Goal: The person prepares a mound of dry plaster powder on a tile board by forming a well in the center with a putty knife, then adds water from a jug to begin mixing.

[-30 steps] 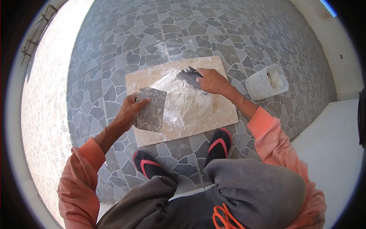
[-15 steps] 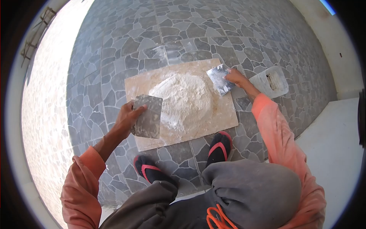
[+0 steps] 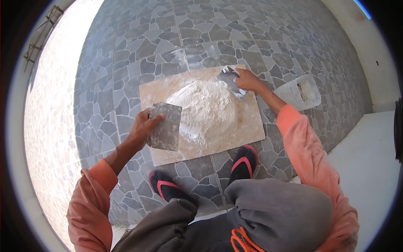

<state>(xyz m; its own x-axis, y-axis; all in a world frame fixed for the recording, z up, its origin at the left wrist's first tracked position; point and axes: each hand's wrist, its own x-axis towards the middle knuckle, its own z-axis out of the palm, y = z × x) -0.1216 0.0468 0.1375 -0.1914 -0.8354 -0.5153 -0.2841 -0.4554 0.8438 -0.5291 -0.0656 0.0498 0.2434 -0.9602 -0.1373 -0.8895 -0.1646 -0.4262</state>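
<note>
A mound of white powder (image 3: 205,110) lies heaped on a square beige board (image 3: 247,130) on the floor. My left hand (image 3: 145,128) is closed on the left edge of a grey, speckled flat plate (image 3: 167,130), thumb on top, over the board's left side. My right hand (image 3: 247,80) grips a metal scraper blade (image 3: 230,80) with white smears, at the far right edge of the mound. The blade is tilted and its lower edge overlaps the powder in this view.
A translucent, white-stained plastic container (image 3: 308,93) lies right of the board. My feet in black and red flip-flops (image 3: 243,164) stand at the board's near edge. Stone-pattern tiles (image 3: 138,54) cover the floor, and a pale wall (image 3: 369,80) runs along the right.
My right hand has moved left with the scraper, from the board's right corner to the powder's edge, and the blade has turned. My left hand and the plate have barely shifted.
</note>
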